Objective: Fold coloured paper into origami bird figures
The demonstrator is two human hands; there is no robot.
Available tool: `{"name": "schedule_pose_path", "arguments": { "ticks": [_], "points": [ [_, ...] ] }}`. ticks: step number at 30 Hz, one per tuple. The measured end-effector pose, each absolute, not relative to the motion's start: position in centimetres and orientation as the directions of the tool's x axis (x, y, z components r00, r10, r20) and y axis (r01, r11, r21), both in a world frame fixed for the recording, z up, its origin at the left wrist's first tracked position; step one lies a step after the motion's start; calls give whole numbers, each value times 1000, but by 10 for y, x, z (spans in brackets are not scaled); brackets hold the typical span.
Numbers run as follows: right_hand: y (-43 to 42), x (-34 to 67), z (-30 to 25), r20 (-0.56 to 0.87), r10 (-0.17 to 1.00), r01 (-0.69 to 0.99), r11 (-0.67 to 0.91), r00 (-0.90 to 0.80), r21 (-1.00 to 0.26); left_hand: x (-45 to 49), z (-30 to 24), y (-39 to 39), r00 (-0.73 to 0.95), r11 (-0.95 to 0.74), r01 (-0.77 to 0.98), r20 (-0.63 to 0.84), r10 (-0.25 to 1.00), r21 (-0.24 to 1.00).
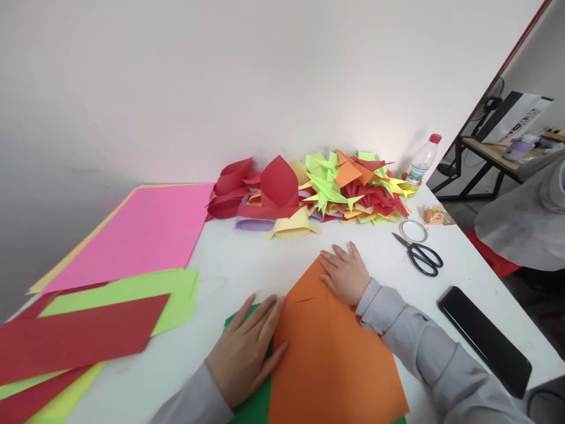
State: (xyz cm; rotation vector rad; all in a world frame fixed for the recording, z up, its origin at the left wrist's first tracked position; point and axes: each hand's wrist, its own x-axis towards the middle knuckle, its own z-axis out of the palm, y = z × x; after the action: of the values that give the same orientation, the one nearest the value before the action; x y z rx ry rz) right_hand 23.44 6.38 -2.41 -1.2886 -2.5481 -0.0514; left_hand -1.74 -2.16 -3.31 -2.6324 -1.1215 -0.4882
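Observation:
An orange paper sheet (329, 353) lies on the white table (247, 259) in front of me, over a green sheet (251, 406). My left hand (247, 350) lies flat with fingers stretched out on the orange sheet's left edge and the green sheet. My right hand (346, 274) presses flat on the orange sheet's far corner, fingers spread. Neither hand holds anything.
A pile of folded paper shapes (318, 191) in red, yellow, lime and orange sits at the back. Pink (136, 232), lime and red sheets (75, 338) lie left. Scissors (421, 254), a tape roll (414, 231), a bottle (421, 159) and a black phone (483, 338) lie right. Another person's grey sleeve (525, 218) shows far right.

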Motion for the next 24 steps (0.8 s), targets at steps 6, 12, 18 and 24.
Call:
{"name": "schedule_pose_path", "arguments": {
  "ticks": [6, 12, 18, 24],
  "points": [
    [64, 234, -22, 256, 795, 806, 586, -551, -87, -23, -32, -33, 632, -672, 740, 369, 681, -27],
    [67, 243, -22, 222, 817, 829, 556, -531, -64, -36, -18, -30, 643, -702, 712, 388, 661, 17],
    [72, 243, -18, 157, 802, 798, 593, -576, -106, 0, -6, 13, 699, -751, 658, 326, 636, 55],
    [69, 244, -10, 194, 819, 816, 566, -540, -118, 62, -30, 63, 651, -678, 733, 235, 722, 55]
  ]
}}
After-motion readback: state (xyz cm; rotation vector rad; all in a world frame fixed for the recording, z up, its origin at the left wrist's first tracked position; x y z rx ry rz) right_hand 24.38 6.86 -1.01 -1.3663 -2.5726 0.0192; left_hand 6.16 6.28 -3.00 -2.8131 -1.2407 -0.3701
